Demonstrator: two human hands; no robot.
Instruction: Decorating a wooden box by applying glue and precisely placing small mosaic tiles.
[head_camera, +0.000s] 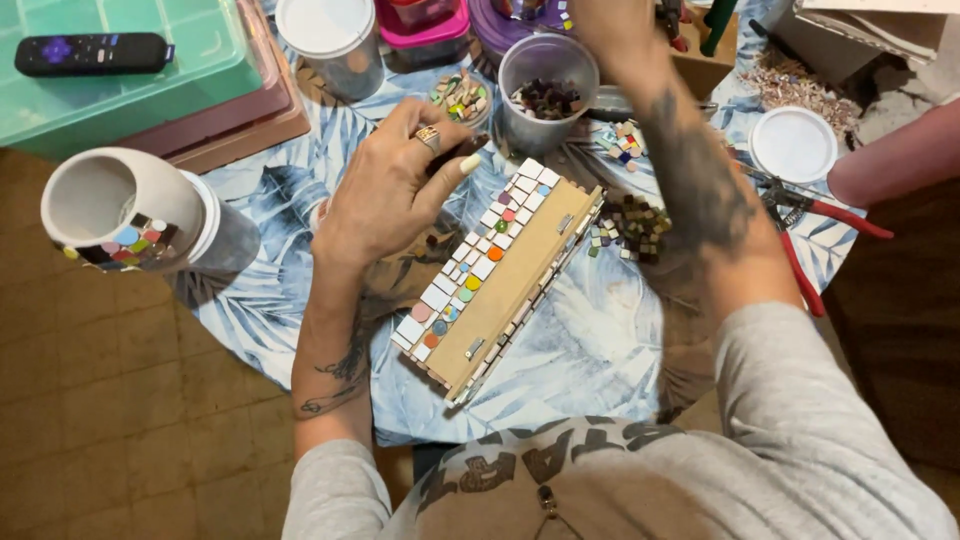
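Head view: wooden mosaic box (500, 270) lies tilted at centre — left hand (385, 195) at ten o'clock pinches a dark stick-like tool (455, 155) beside its tiles. Right hand (610, 30) reaches toward one o'clock above a clear tile cup (547, 90); grip unclear.

My right hand (612, 25) runs off the top edge, so I cannot tell whether its fingers hold anything. My left hand (385, 190) covers the far corner of the wooden box (505, 290); what its fingers pinch is too small to make out. The purple container (505, 22) and green bin (120, 70) are cropped.
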